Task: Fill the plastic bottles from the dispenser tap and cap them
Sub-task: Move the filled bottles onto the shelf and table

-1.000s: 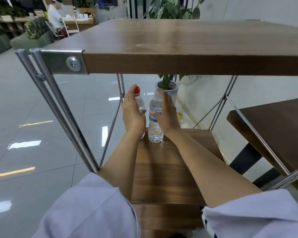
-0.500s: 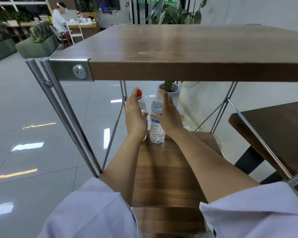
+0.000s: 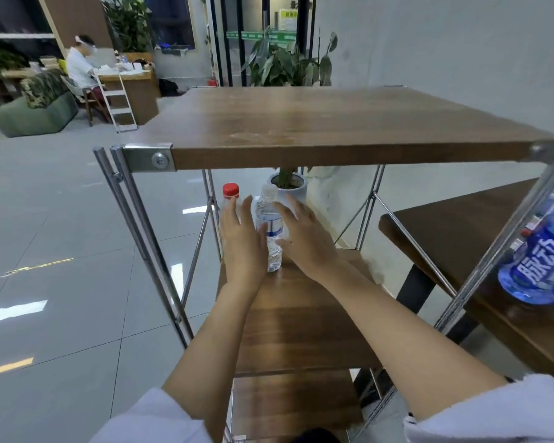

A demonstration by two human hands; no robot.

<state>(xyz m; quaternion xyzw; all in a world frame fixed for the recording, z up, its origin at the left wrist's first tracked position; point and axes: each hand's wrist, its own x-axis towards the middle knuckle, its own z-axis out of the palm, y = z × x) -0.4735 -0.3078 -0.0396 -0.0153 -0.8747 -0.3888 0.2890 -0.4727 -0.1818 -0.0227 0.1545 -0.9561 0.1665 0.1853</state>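
Down on the lower shelf stand a red-capped bottle and a white-capped bottle. The left hand and right hand hover beside them, fingers spread wide.

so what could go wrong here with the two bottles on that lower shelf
1. The red-capped bottle stands near the left edge of the lower shelf. A nudge from the open left hand in front of it could send it off onto the floor.
2. The white-capped bottle stands close beside it, between both hands. The right hand, fingers spread, could tip it, likely knocking its neighbour too.
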